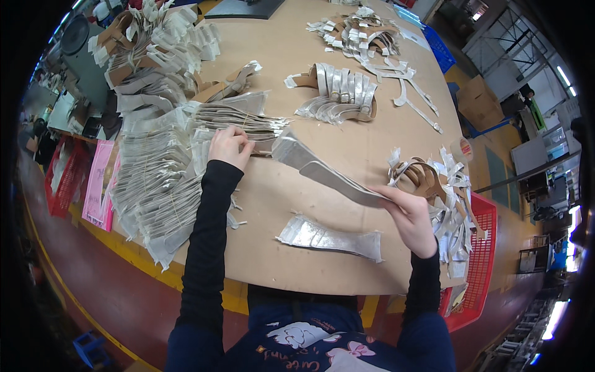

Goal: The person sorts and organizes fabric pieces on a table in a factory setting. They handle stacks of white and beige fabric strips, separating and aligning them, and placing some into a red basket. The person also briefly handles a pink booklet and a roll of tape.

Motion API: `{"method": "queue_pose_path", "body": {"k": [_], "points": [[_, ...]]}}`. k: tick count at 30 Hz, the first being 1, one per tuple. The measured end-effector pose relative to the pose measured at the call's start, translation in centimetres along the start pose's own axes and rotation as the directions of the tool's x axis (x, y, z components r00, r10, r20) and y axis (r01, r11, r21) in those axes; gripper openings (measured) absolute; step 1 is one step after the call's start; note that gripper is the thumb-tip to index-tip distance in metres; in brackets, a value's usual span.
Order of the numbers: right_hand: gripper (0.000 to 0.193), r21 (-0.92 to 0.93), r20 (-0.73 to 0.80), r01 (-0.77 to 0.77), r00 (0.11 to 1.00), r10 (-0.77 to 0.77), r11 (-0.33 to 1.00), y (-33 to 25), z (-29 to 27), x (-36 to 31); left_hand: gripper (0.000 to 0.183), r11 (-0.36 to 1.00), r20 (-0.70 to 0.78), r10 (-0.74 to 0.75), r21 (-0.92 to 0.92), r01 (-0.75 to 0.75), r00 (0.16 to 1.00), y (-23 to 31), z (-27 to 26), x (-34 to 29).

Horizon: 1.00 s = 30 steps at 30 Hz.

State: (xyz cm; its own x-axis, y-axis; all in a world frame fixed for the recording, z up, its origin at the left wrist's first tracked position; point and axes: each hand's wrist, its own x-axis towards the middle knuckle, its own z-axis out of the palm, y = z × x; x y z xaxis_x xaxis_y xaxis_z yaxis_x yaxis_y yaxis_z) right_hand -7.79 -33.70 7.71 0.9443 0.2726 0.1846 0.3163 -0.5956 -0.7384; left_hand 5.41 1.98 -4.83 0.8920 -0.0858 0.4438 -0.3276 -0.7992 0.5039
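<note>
My right hand (410,214) grips one end of a stack of long silver insole-shaped pieces (322,168), which hangs above the brown table (347,130) and slants up to the left. My left hand (229,146) rests on a bundle of silver-and-tan pieces (248,124), its fingers curled over the bundle's edge, close to the far end of the held stack. On the table in front of me lies a flat silver piece (328,237).
Large heaps of bundled silver pieces (155,180) fill the table's left side. More strap and sole parts (341,93) lie at the middle and far end (359,34). A pile of tan and silver straps (440,186) sits over a red basket (480,260) at right.
</note>
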Motion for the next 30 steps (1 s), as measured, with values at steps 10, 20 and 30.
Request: {"method": "queue_pose_path", "body": {"k": [10, 20, 30], "points": [[0.031, 0.347, 0.432, -0.583, 0.794, 0.427, 0.735, 5.2, 2.1, -5.2, 0.01, 0.997, -0.086, 0.054, 0.05, -0.05, 0.995, 1.7, -0.4, 0.1], [0.033, -0.132, 0.243, -0.122, 0.958, 0.152, 0.984, 3.2, 1.2, -2.4, 0.013, 0.994, -0.115, 0.058, 0.094, -0.048, 0.992, 2.0, 0.0, 0.0], [0.03, 0.211, 0.35, 0.033, 0.931, -0.107, 0.977, 5.1, 7.1, 8.6, 0.023, 0.998, 0.048, -0.008, 0.066, 0.005, 0.999, 2.1, -1.0, -0.1]]}}
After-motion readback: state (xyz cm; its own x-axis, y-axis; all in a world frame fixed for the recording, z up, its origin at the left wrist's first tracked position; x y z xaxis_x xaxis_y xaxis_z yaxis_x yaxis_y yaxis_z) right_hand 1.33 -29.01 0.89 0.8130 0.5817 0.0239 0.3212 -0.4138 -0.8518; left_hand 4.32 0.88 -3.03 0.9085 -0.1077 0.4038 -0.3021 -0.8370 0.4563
